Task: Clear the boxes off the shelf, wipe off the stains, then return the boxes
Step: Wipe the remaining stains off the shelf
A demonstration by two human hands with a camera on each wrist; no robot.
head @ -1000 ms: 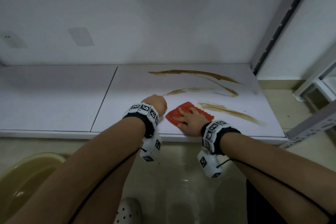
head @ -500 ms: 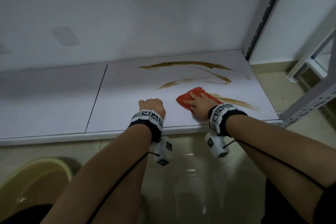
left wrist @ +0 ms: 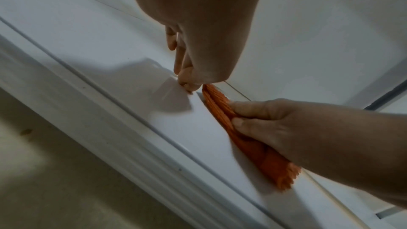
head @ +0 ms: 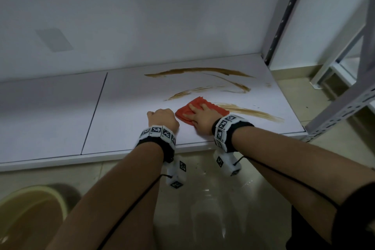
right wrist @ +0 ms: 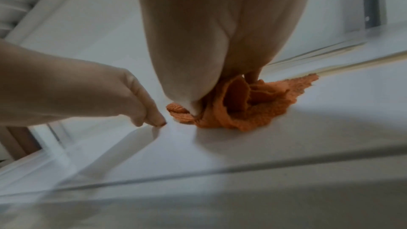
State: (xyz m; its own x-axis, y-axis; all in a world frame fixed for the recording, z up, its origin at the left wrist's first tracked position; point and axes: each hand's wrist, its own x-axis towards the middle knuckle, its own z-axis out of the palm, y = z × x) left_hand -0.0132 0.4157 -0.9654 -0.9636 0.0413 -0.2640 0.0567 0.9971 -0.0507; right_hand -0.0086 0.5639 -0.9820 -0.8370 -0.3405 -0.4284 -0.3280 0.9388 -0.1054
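- At the far left, low in our head view, we see the rim of a yellowish basin (head: 30,205) standing on the tiled floor (head: 203,199) in front of the shelf.
- The white shelf (head: 50,111) spans the scene; a dark seam (head: 94,111) splits its left panel from its right panel, and no boxes show on it.
- Our left hand (head: 162,118) rests on the right panel near the front edge, fingers curled into a fist that holds nothing; its knuckles touch the board, as the right wrist view shows.
- Just right of that fist lies the orange-red cloth (head: 200,108), bunched and ribbed, flat on the shelf.
- Our right hand (head: 199,118) presses down on the cloth, palm on top; in the left wrist view the thumb and a finger curl onto its folded edge, gripping it.
- Brown stains (head: 200,71) streak the right panel: a long one toward the back wall, a thinner pair in the middle, and one (head: 251,112) running from the cloth's right edge toward the shelf's right end.
- At the far right stands the grey perforated metal upright (head: 284,16) of the shelving frame.
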